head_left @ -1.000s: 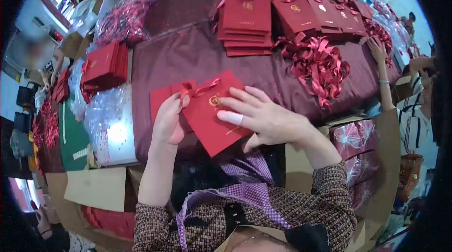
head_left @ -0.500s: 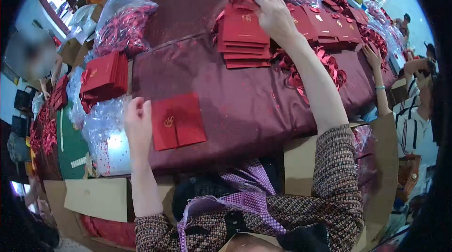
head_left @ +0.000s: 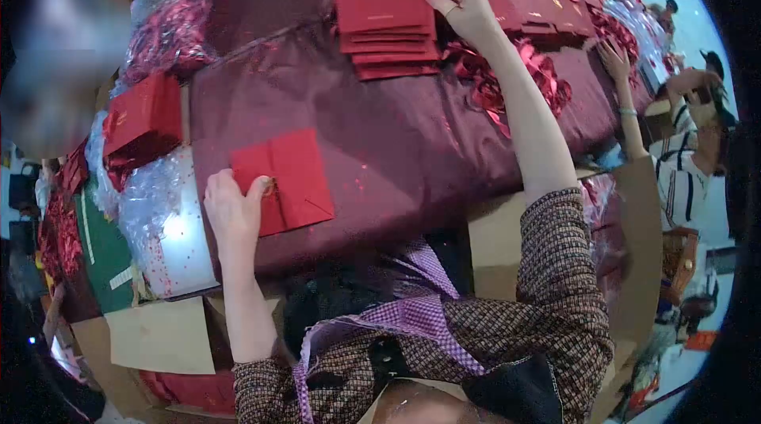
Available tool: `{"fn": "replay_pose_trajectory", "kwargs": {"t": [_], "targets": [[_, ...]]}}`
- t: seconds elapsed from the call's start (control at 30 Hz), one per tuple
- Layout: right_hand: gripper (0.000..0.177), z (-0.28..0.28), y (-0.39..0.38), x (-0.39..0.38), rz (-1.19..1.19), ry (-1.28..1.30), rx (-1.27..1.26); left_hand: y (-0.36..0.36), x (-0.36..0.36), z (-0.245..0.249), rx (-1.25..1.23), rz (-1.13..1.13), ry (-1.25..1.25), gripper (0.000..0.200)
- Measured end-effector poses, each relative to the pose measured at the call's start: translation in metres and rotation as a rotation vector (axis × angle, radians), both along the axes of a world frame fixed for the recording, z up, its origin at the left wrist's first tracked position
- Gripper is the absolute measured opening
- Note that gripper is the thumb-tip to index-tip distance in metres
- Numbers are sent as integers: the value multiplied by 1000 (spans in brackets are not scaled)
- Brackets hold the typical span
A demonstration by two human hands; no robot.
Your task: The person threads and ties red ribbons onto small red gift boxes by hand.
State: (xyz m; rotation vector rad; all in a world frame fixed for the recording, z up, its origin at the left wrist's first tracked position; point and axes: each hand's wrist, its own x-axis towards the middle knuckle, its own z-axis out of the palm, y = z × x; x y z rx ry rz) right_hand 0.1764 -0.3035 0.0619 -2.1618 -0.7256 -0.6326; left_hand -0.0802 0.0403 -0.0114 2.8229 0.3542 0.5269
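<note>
A flat red paper gift bag point(head_left: 297, 182) with a gold emblem lies near the table's front edge. My left hand point(head_left: 235, 206) grips its left side, thumb on top near the emblem and fingers at the edge, partly hidden. At the far side, my right hand point(head_left: 469, 16) holds nothing; its fingers are apart, close to the right edge of a stack of red gift bags point(head_left: 384, 8). The top bag of that stack shows a gold emblem, and red ribbon shows at its upper edge.
A maroon cloth covers the table point(head_left: 372, 154). Red ribbons point(head_left: 515, 91) lie right of the stack, with more bags point(head_left: 539, 8) behind. Another bundle of bags point(head_left: 143, 123) and plastic bags point(head_left: 170, 24) sit left. A co-worker's hand point(head_left: 614, 59) rests at the right.
My right hand has let go of a red bag, which now lies on the far stack. My left hand has taken hold of the near bag, which now lies slightly turned.
</note>
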Motion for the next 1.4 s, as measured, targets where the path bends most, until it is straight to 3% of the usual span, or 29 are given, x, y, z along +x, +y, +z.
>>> {"fn": "replay_pose_trajectory", "kwargs": {"t": [0.13, 0.2, 0.27, 0.3, 0.33, 0.4, 0.47, 0.57, 0.6, 0.67, 0.8, 1.0, 1.07, 1.23, 1.33, 1.4], "targets": [[21, -15, -36, -41, 30, 195, 46, 0, 7, -8, -54, 20, -39, 41], [20, -16, -41, -66, -101, 313, -51, -3, 12, -5, -112, 53, 1, 37], [20, -38, -50, -56, -54, 71, -207, -14, 15, 11, -343, 107, 48, 33], [21, -46, -52, -51, -37, -44, -342, -14, 19, 8, -301, 74, -36, 28], [22, -58, -50, -54, -58, -157, -313, -16, 20, 8, -291, 70, -33, 28], [23, -69, -45, -50, -150, -159, -435, -24, 23, 14, -537, 72, 107, 25], [25, -78, -45, -46, -203, -212, -472, -19, 23, 3, -570, 17, 95, 21], [22, -80, -48, -50, -284, -191, -610, -27, 19, 7, -911, 1, 185, 15], [22, -80, -49, -52, -280, -188, -610, -28, 18, 7, -911, 6, 187, 15], [17, -77, -53, -56, -213, -268, -571, -29, 18, 7, -1205, -73, 161, 16], [16, -59, -47, -75, -57, -262, -366, -29, 23, 4, -1282, -82, 146, 20], [22, -54, 18, -117, 141, 11, -32, -35, 19, 2, -1361, -178, 34, 31], [22, -59, 43, -128, 279, 112, 68, -38, 17, 9, -1329, -109, 48, 31], [19, -73, 78, -125, 334, 37, 18, -34, 13, 11, -1384, -141, -7, 29], [22, -63, 74, -126, 250, 327, 7, -30, 13, 14, -1413, -95, 5, 27], [23, -66, 67, -117, 256, 365, 14, -23, 16, 8, -1395, -127, 3, 26]]}}
